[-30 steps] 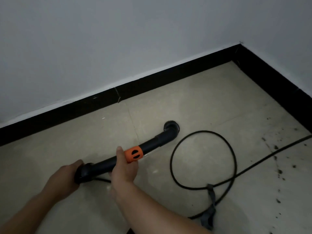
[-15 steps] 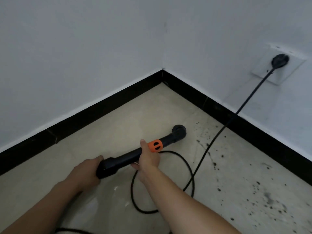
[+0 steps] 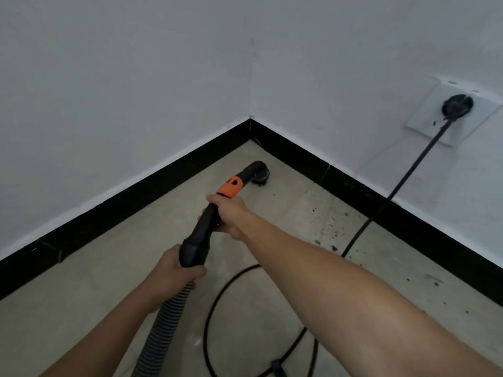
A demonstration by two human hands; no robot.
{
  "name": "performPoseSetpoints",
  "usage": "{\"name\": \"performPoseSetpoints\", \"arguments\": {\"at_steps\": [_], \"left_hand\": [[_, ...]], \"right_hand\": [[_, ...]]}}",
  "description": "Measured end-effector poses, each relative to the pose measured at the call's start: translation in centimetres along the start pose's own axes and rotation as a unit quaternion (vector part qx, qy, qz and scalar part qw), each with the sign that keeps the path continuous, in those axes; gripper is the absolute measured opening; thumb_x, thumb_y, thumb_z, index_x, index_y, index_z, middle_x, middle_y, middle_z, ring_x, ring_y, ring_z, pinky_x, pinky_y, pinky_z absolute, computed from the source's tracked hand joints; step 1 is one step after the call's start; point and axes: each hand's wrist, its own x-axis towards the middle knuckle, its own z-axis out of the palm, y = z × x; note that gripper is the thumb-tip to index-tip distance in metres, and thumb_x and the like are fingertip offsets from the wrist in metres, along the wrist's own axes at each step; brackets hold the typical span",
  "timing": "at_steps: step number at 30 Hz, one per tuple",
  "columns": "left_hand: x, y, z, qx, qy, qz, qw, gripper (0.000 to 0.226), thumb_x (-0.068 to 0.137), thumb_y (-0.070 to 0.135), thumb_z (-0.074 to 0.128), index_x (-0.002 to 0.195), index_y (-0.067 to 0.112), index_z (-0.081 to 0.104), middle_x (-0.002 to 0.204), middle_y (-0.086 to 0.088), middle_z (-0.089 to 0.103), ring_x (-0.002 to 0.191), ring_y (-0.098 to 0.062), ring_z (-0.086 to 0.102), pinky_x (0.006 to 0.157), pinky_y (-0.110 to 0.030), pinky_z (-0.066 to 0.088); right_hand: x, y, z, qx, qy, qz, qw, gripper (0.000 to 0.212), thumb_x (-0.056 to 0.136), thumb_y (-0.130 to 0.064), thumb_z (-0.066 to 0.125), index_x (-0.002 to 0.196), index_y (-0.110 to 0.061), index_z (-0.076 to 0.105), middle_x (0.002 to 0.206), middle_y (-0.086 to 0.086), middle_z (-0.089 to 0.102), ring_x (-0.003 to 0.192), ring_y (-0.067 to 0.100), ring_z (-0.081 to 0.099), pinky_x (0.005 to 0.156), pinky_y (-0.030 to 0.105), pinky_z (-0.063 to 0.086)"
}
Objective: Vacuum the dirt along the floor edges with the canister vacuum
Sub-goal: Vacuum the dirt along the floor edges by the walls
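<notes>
The black vacuum wand with an orange collar points toward the room corner. Its round brush nozzle sits on the floor close to the black skirting. My right hand grips the wand just below the orange collar. My left hand grips the wand's lower end where the ribbed grey hose joins. Dark specks of dirt lie scattered on the tiles along the right wall's skirting. The canister itself is out of view.
A black power cord runs from a plug in the white wall socket down to the floor and loops beneath my right forearm. White walls meet at the corner.
The view swung right and nearer the corner. The wand turned from lying sideways to pointing forward, and the nozzle moved up toward the corner skirting.
</notes>
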Motion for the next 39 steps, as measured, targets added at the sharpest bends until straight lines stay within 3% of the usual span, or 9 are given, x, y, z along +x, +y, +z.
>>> {"name": "performPoseSetpoints", "arguments": {"at_steps": [2, 6, 8, 14, 20, 23, 31, 35, 39], "left_hand": [[1.5, 0.8, 0.5, -0.049, 0.006, -0.014, 0.999, 0.029, 0.079, -0.001, 0.073, 0.102, 0.005, 0.058, 0.082, -0.016, 0.063, 0.063, -0.024, 0.061, 0.055, -0.032, 0.053], [5.2, 2.6, 1.4, -0.133, 0.011, -0.038, 0.990, 0.021, 0.081, 0.003, 0.073, 0.096, 0.001, 0.059, 0.073, -0.019, 0.063, 0.058, -0.027, 0.060, 0.055, -0.034, 0.053], [6.8, 3.5, 2.1, -0.161, 0.000, -0.045, 0.986, 0.018, 0.081, 0.004, 0.072, 0.094, 0.002, 0.060, 0.069, -0.019, 0.062, 0.057, -0.027, 0.059, 0.056, -0.035, 0.053], [7.5, 2.7, 5.3, -0.141, -0.034, -0.069, 0.987, 0.021, 0.077, -0.005, 0.073, 0.095, -0.001, 0.062, 0.068, -0.018, 0.064, 0.054, -0.025, 0.059, 0.053, -0.033, 0.053], [5.2, 0.7, 6.4, -0.085, -0.087, -0.089, 0.989, 0.027, 0.074, -0.007, 0.072, 0.100, -0.002, 0.064, 0.082, -0.026, 0.069, 0.063, -0.028, 0.063, 0.057, -0.036, 0.056], [3.6, 0.6, 7.3, -0.059, -0.126, -0.084, 0.987, 0.027, 0.073, -0.006, 0.072, 0.097, -0.002, 0.063, 0.077, -0.024, 0.065, 0.061, -0.027, 0.062, 0.054, -0.034, 0.055], [0.5, 0.4, 10.9, 0.014, -0.221, -0.073, 0.973, 0.041, 0.069, -0.002, 0.074, 0.108, 0.008, 0.064, 0.101, -0.027, 0.068, 0.076, -0.033, 0.066, 0.065, -0.040, 0.058], [-0.6, 0.7, 12.7, 0.040, -0.270, -0.089, 0.958, 0.043, 0.066, 0.003, 0.073, 0.108, 0.004, 0.063, 0.088, -0.019, 0.067, 0.072, -0.030, 0.064, 0.060, -0.034, 0.056], [-1.1, 1.0, 14.6, 0.070, -0.304, -0.084, 0.946, 0.050, 0.057, 0.008, 0.073, 0.105, 0.001, 0.061, 0.082, -0.019, 0.066, 0.069, -0.029, 0.063, 0.061, -0.035, 0.055]], "right_hand": [[2.0, -1.2, 0.7, -0.042, 0.004, -0.018, 0.999, 0.037, 0.091, -0.024, 0.068, 0.116, -0.007, 0.046, 0.114, 0.021, 0.065, 0.102, 0.036, 0.067, 0.087, 0.053, 0.056], [5.9, -4.0, 1.2, -0.127, 0.025, -0.058, 0.990, 0.022, 0.092, -0.021, 0.065, 0.093, -0.008, 0.048, 0.098, 0.016, 0.061, 0.096, 0.035, 0.065, 0.076, 0.046, 0.058], [7.3, -5.3, 0.8, -0.174, 0.060, -0.083, 0.979, 0.024, 0.092, -0.023, 0.065, 0.099, -0.006, 0.050, 0.099, 0.016, 0.061, 0.094, 0.035, 0.065, 0.070, 0.042, 0.058], [7.6, -3.1, -1.5, -0.301, 0.168, -0.123, 0.931, 0.040, 0.088, -0.038, 0.063, 0.110, -0.006, 0.056, 0.100, 0.009, 0.062, 0.084, 0.026, 0.061, 0.072, 0.036, 0.054], [4.2, 1.0, -3.9, -0.278, 0.236, -0.114, 0.924, 0.046, 0.090, -0.039, 0.061, 0.120, -0.006, 0.049, 0.111, 0.010, 0.061, 0.096, 0.028, 0.062, 0.080, 0.039, 0.054], [1.8, 1.9, -5.7, -0.263, 0.257, -0.104, 0.924, 0.048, 0.092, -0.040, 0.060, 0.122, -0.004, 0.046, 0.109, 0.008, 0.059, 0.099, 0.029, 0.061, 0.077, 0.035, 0.050], [-3.7, 5.1, -10.8, -0.205, 0.325, -0.075, 0.920, 0.047, 0.093, -0.038, 0.059, 0.123, -0.004, 0.045, 0.113, 0.012, 0.060, 0.087, 0.024, 0.054, 0.072, 0.031, 0.045], [-5.8, 6.4, -13.5, -0.177, 0.349, -0.069, 0.918, 0.046, 0.094, -0.038, 0.059, 0.122, -0.005, 0.045, 0.102, 0.007, 0.057, 0.084, 0.022, 0.054, 0.070, 0.029, 0.045], [-7.5, 7.8, -16.0, -0.118, 0.383, -0.054, 0.914, 0.046, 0.092, -0.039, 0.060, 0.121, -0.006, 0.045, 0.101, 0.007, 0.060, 0.085, 0.023, 0.060, 0.072, 0.034, 0.054]]}}
